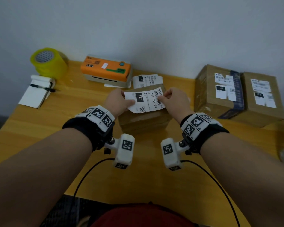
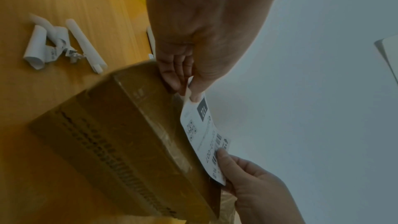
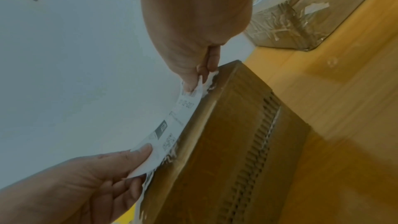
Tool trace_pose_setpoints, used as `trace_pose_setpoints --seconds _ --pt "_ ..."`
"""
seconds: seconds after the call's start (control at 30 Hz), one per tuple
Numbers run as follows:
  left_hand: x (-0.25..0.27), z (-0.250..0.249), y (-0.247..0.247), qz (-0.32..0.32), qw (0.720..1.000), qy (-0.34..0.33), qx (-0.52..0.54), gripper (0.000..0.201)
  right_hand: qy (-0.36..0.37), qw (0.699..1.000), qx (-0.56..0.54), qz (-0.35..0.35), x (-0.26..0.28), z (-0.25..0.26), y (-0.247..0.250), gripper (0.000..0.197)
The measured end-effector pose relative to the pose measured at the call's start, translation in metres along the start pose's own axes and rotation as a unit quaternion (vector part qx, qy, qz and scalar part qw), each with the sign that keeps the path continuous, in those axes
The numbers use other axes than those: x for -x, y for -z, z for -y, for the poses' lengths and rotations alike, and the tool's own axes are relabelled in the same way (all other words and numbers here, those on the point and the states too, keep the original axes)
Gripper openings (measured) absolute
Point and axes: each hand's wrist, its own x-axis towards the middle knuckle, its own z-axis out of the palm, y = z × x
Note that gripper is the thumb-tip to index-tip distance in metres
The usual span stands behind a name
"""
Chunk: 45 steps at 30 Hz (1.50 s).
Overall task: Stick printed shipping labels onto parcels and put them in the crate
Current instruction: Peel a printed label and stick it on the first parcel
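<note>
A white shipping label (image 1: 144, 99) printed "122" hangs just above a brown cardboard parcel (image 1: 144, 122) in the middle of the wooden table (image 1: 39, 128). My left hand (image 1: 120, 100) pinches the label's left end between thumb and fingers (image 2: 191, 88). My right hand (image 1: 172, 97) pinches its right end by the barcode (image 3: 193, 81). In the left wrist view the label (image 2: 202, 134) stands clear of the parcel (image 2: 120, 142) top. The right wrist view shows the label (image 3: 172, 125) close over the parcel (image 3: 226, 151) edge.
Two labelled parcels (image 1: 220, 92) (image 1: 262, 97) stand at the right. An orange label printer (image 1: 107, 69) sits at the back with printed labels (image 1: 146, 80) beside it. A yellow tape roll (image 1: 47, 61) and a notepad with pen (image 1: 38, 90) lie left. Curled backing strips (image 2: 53, 45) litter the table.
</note>
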Motion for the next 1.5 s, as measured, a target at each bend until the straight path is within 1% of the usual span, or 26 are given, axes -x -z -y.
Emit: trace_pose_setpoints --seconds 0.1,0.2,0.47,0.63,0.73,0.83,0.9,1.0,1.03,1.1,1.13,1.17,1.2,1.27,1.4,1.5 --pt "0.001 0.0 -0.001 -0.002 1.0 -0.003 -0.017 0.02 -0.002 1.0 0.005 -0.007 0.0 0.001 0.0 0.018" --pt "0.0 0.0 -0.002 -0.009 0.999 -0.005 -0.032 0.026 0.002 1.0 0.011 -0.011 0.0 0.002 0.0 0.017" --pt "-0.002 0.004 -0.002 -0.024 1.0 -0.002 -0.016 0.027 0.014 1.0 -0.012 -0.019 -0.002 0.002 -0.009 0.018" --pt "-0.001 0.006 -0.002 -0.027 1.0 0.001 0.005 0.019 0.017 0.999 -0.024 -0.027 0.0 -0.001 -0.014 0.018" --pt "-0.001 0.006 -0.003 -0.026 1.0 -0.001 -0.005 0.02 0.022 0.999 0.008 -0.036 0.0 -0.002 -0.015 0.018" --pt "-0.001 0.006 -0.003 -0.018 1.0 -0.003 -0.008 0.014 0.041 0.998 0.031 -0.034 0.001 -0.003 -0.014 0.018" --pt "-0.001 0.006 -0.003 -0.018 1.0 -0.005 -0.009 0.014 0.066 0.996 0.056 -0.034 0.003 -0.003 -0.013 0.021" --pt "-0.003 0.007 -0.003 -0.015 1.0 -0.004 -0.005 0.02 0.136 0.979 0.141 -0.061 0.01 -0.001 -0.011 0.035" --pt "-0.003 0.008 -0.003 -0.013 1.0 -0.003 -0.003 0.02 0.171 0.969 0.171 -0.04 0.012 0.002 -0.012 0.044" --pt "-0.004 0.008 -0.005 -0.015 1.0 0.002 0.001 0.022 0.245 0.934 0.25 0.071 0.017 0.006 -0.021 0.062" --pt "-0.005 0.009 -0.006 -0.018 1.0 0.005 0.001 0.024 0.267 0.913 0.279 0.128 0.018 0.006 -0.027 0.068" --pt "-0.005 0.009 -0.006 -0.021 1.0 0.007 0.0 0.026 0.273 0.899 0.297 0.168 0.019 0.004 -0.031 0.072" --pt "-0.006 0.009 -0.007 -0.021 1.0 0.007 0.004 0.026 0.269 0.894 0.304 0.188 0.018 0.001 -0.031 0.076" --pt "-0.006 0.01 -0.006 -0.02 0.999 0.011 0.022 0.023 0.247 0.897 0.312 0.191 0.014 -0.007 -0.024 0.078" --pt "-0.006 0.01 -0.006 -0.019 0.999 0.011 0.033 0.019 0.208 0.899 0.344 0.174 0.008 -0.017 -0.009 0.079" --pt "-0.005 0.011 -0.006 -0.014 0.999 0.016 0.031 0.023 0.193 0.907 0.338 0.159 0.014 -0.004 -0.022 0.082"
